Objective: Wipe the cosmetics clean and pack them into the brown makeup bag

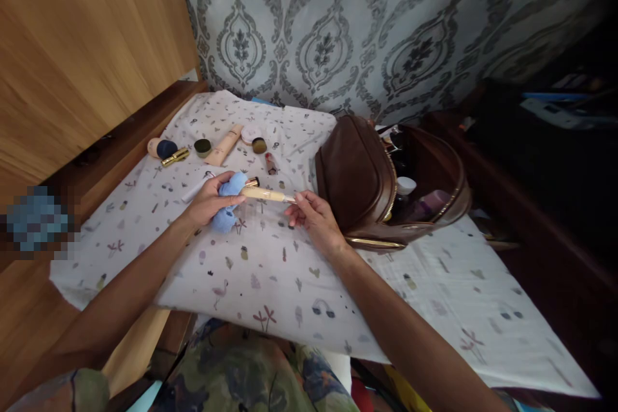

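My left hand (208, 201) is closed around a light blue cloth (232, 185), which bunches out above and below the thumb. From the cloth a slim pale yellow cosmetic tube (263, 194) points to the right. My right hand (316, 219) pinches the thin, lighter end of that tube between thumb and fingertips, the other fingers curled loosely. Just behind the tube shows a dark item with a gold band (252, 182). A white tube (196, 189) lies behind my left hand, partly hidden by it. Beyond my hands rests a small lipstick-like item (270, 163).
A brown leather bag (357, 167) stands unzipped at right, with jars and bottles inside. Further back lie a peach tube (224, 145), a dark green-lidded jar (202, 147), a gold tube (175, 157) and a navy-capped bottle (161, 147). A patterned white cloth (290, 283) covers the table.
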Available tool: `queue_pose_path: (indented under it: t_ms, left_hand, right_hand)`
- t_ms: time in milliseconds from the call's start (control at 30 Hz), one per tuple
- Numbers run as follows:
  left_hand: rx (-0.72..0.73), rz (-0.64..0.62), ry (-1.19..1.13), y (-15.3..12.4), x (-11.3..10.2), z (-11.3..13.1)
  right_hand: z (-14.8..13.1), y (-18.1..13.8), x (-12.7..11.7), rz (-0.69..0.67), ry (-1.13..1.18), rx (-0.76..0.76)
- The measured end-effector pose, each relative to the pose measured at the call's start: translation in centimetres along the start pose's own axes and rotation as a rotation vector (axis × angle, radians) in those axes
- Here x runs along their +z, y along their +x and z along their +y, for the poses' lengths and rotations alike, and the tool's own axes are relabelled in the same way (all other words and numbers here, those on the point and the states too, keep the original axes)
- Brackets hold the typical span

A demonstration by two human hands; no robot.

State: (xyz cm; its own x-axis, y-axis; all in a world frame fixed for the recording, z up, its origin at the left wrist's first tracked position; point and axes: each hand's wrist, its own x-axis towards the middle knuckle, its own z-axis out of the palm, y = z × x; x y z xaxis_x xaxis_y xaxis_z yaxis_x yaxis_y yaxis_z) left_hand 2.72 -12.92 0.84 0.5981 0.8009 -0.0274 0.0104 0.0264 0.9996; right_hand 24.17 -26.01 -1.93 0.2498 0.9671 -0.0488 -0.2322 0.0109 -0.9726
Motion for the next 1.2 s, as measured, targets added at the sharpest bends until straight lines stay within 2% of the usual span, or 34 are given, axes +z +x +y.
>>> queue_pose_path:
  t_ms: [300,400,600,733,933,1200]
  left_hand:
    - [0.129,0.054,0.315,-0.4,0.2,-0.2]
    - [0.102,0.059,0.340,-0.4,0.1,-0.4]
    - [-0.083,0.039,0.168,-0.3,0.2,-0.6]
    - [-0.160,0.027,0.079,-0.3,0.5,-0.5]
    - [-0.168,-0.038,0.027,-0.4,0.9,-0.6]
    - [-0.158,0.021,-0.010,0.0,0.3,-1.0]
  right_hand:
    - [-0.1,-0.2,0.2,-0.004,0.032,-0.043]
    - [-0.1,-0.2,0.3,-0.005,0.015,-0.069]
    - [-0.1,-0.2,0.4,0.015,-0.034,-0.134]
    - [-0.1,-0.2,0.4,0.018,-0.047,-0.106]
    - [0.0,-0.4,0.3,0.061,-0.067,0.003]
    - [-0.3,-0.6,0.5,0.006,0.027,-0.061]
